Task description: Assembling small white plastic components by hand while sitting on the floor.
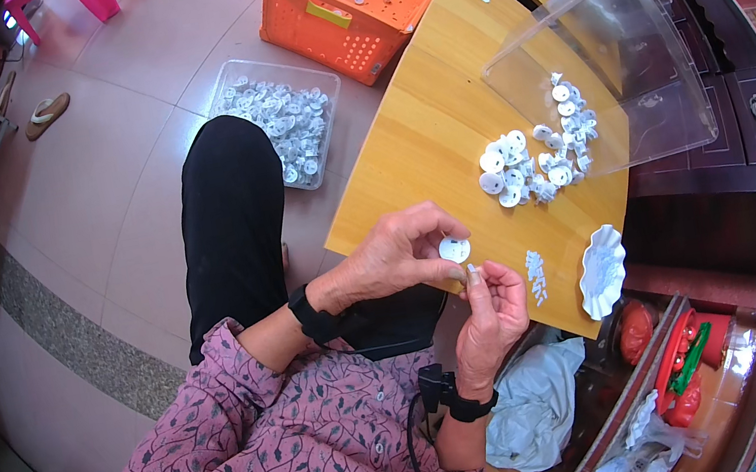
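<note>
Between the thumb and fingers of my left hand (401, 252) is a round white plastic piece (453, 249), its flat face with small slots turned up. My right hand (492, 309) is closed in a pinch just below the piece, thumb and fingertip together near its lower edge. Whatever lies in that pinch is too small to make out. Both hands are over the near edge of the wooden table (414, 150). Small white slim parts (536, 276) lie in a little pile right of my hands. Beyond them is a heap of similar round white pieces (512, 169).
A white scalloped dish (602, 272) stands at the table's right edge. A clear plastic bin (662, 78) lies tipped at the far right. On the floor are a clear tub of white pieces (278, 118) and an orange crate (333, 28). An open drawer (673, 387) is at lower right.
</note>
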A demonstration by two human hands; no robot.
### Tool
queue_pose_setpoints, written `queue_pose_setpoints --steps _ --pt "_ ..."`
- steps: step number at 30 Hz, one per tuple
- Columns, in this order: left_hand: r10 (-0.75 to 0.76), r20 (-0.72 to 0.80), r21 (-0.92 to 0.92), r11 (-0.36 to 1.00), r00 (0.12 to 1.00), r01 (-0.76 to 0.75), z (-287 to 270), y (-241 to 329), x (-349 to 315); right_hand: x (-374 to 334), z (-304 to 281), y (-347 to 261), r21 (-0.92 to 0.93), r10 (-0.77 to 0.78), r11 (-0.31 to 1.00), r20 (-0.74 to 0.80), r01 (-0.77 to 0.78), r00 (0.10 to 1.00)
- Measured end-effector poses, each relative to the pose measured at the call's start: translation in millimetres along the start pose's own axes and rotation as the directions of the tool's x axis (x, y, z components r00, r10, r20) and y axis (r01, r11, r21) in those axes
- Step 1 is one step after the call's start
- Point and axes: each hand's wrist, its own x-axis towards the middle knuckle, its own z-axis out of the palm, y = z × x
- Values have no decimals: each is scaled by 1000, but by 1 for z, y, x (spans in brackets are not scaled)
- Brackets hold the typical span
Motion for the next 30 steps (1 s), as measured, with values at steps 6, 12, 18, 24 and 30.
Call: queue_pose_setpoints --steps 6,12,18,24,30 --pt "-65 21 -288 955 998 68 -2 -6 0 -1 1 -1 -23 -14 1000 -8 14 1000" --pt "-174 83 -467 863 981 192 -3 0 -1 -1 3 -2 -24 -18 1000 -19 18 1000" --pt "-88 12 -221 971 996 89 -2 -9 0 -1 7 -3 -17 -48 999 -42 47 998" --pt "-71 77 -244 966 994 88 -4 -1 0 0 5 0 -46 -72 996 -27 71 997" --pt "-123 172 -406 895 977 184 -5 -4 -3 -1 9 -7 -86 -61 995 -26 58 998"
